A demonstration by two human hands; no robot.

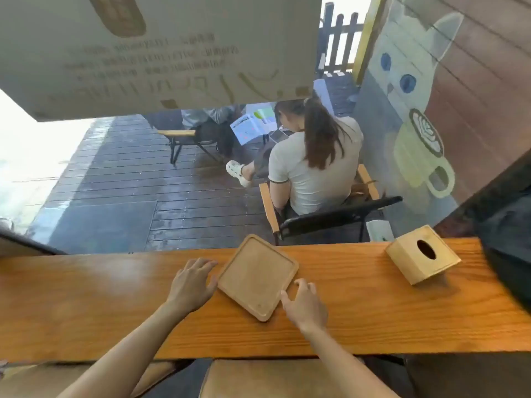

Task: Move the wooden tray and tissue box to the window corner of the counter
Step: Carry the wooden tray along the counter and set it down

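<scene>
We have the wooden tray (257,276) lying flat on the worktop (86,305), turned so its corners point toward and away from us, its long axis running from our near right up to the far left. It sits between our two grips: the left hand (192,285) rests open just off its left edge, fingers spread on the wood, and the right hand (305,305) is open at its near right edge, fingertips at the rim, clamped on nothing yet. Both are equally close. The tissue box (422,254) stands well to the right of the right grip, tilted, near the window corner. We judge the stretch between tray and box bare enough to slide or carry rightward; the far edge meets the glass.
</scene>
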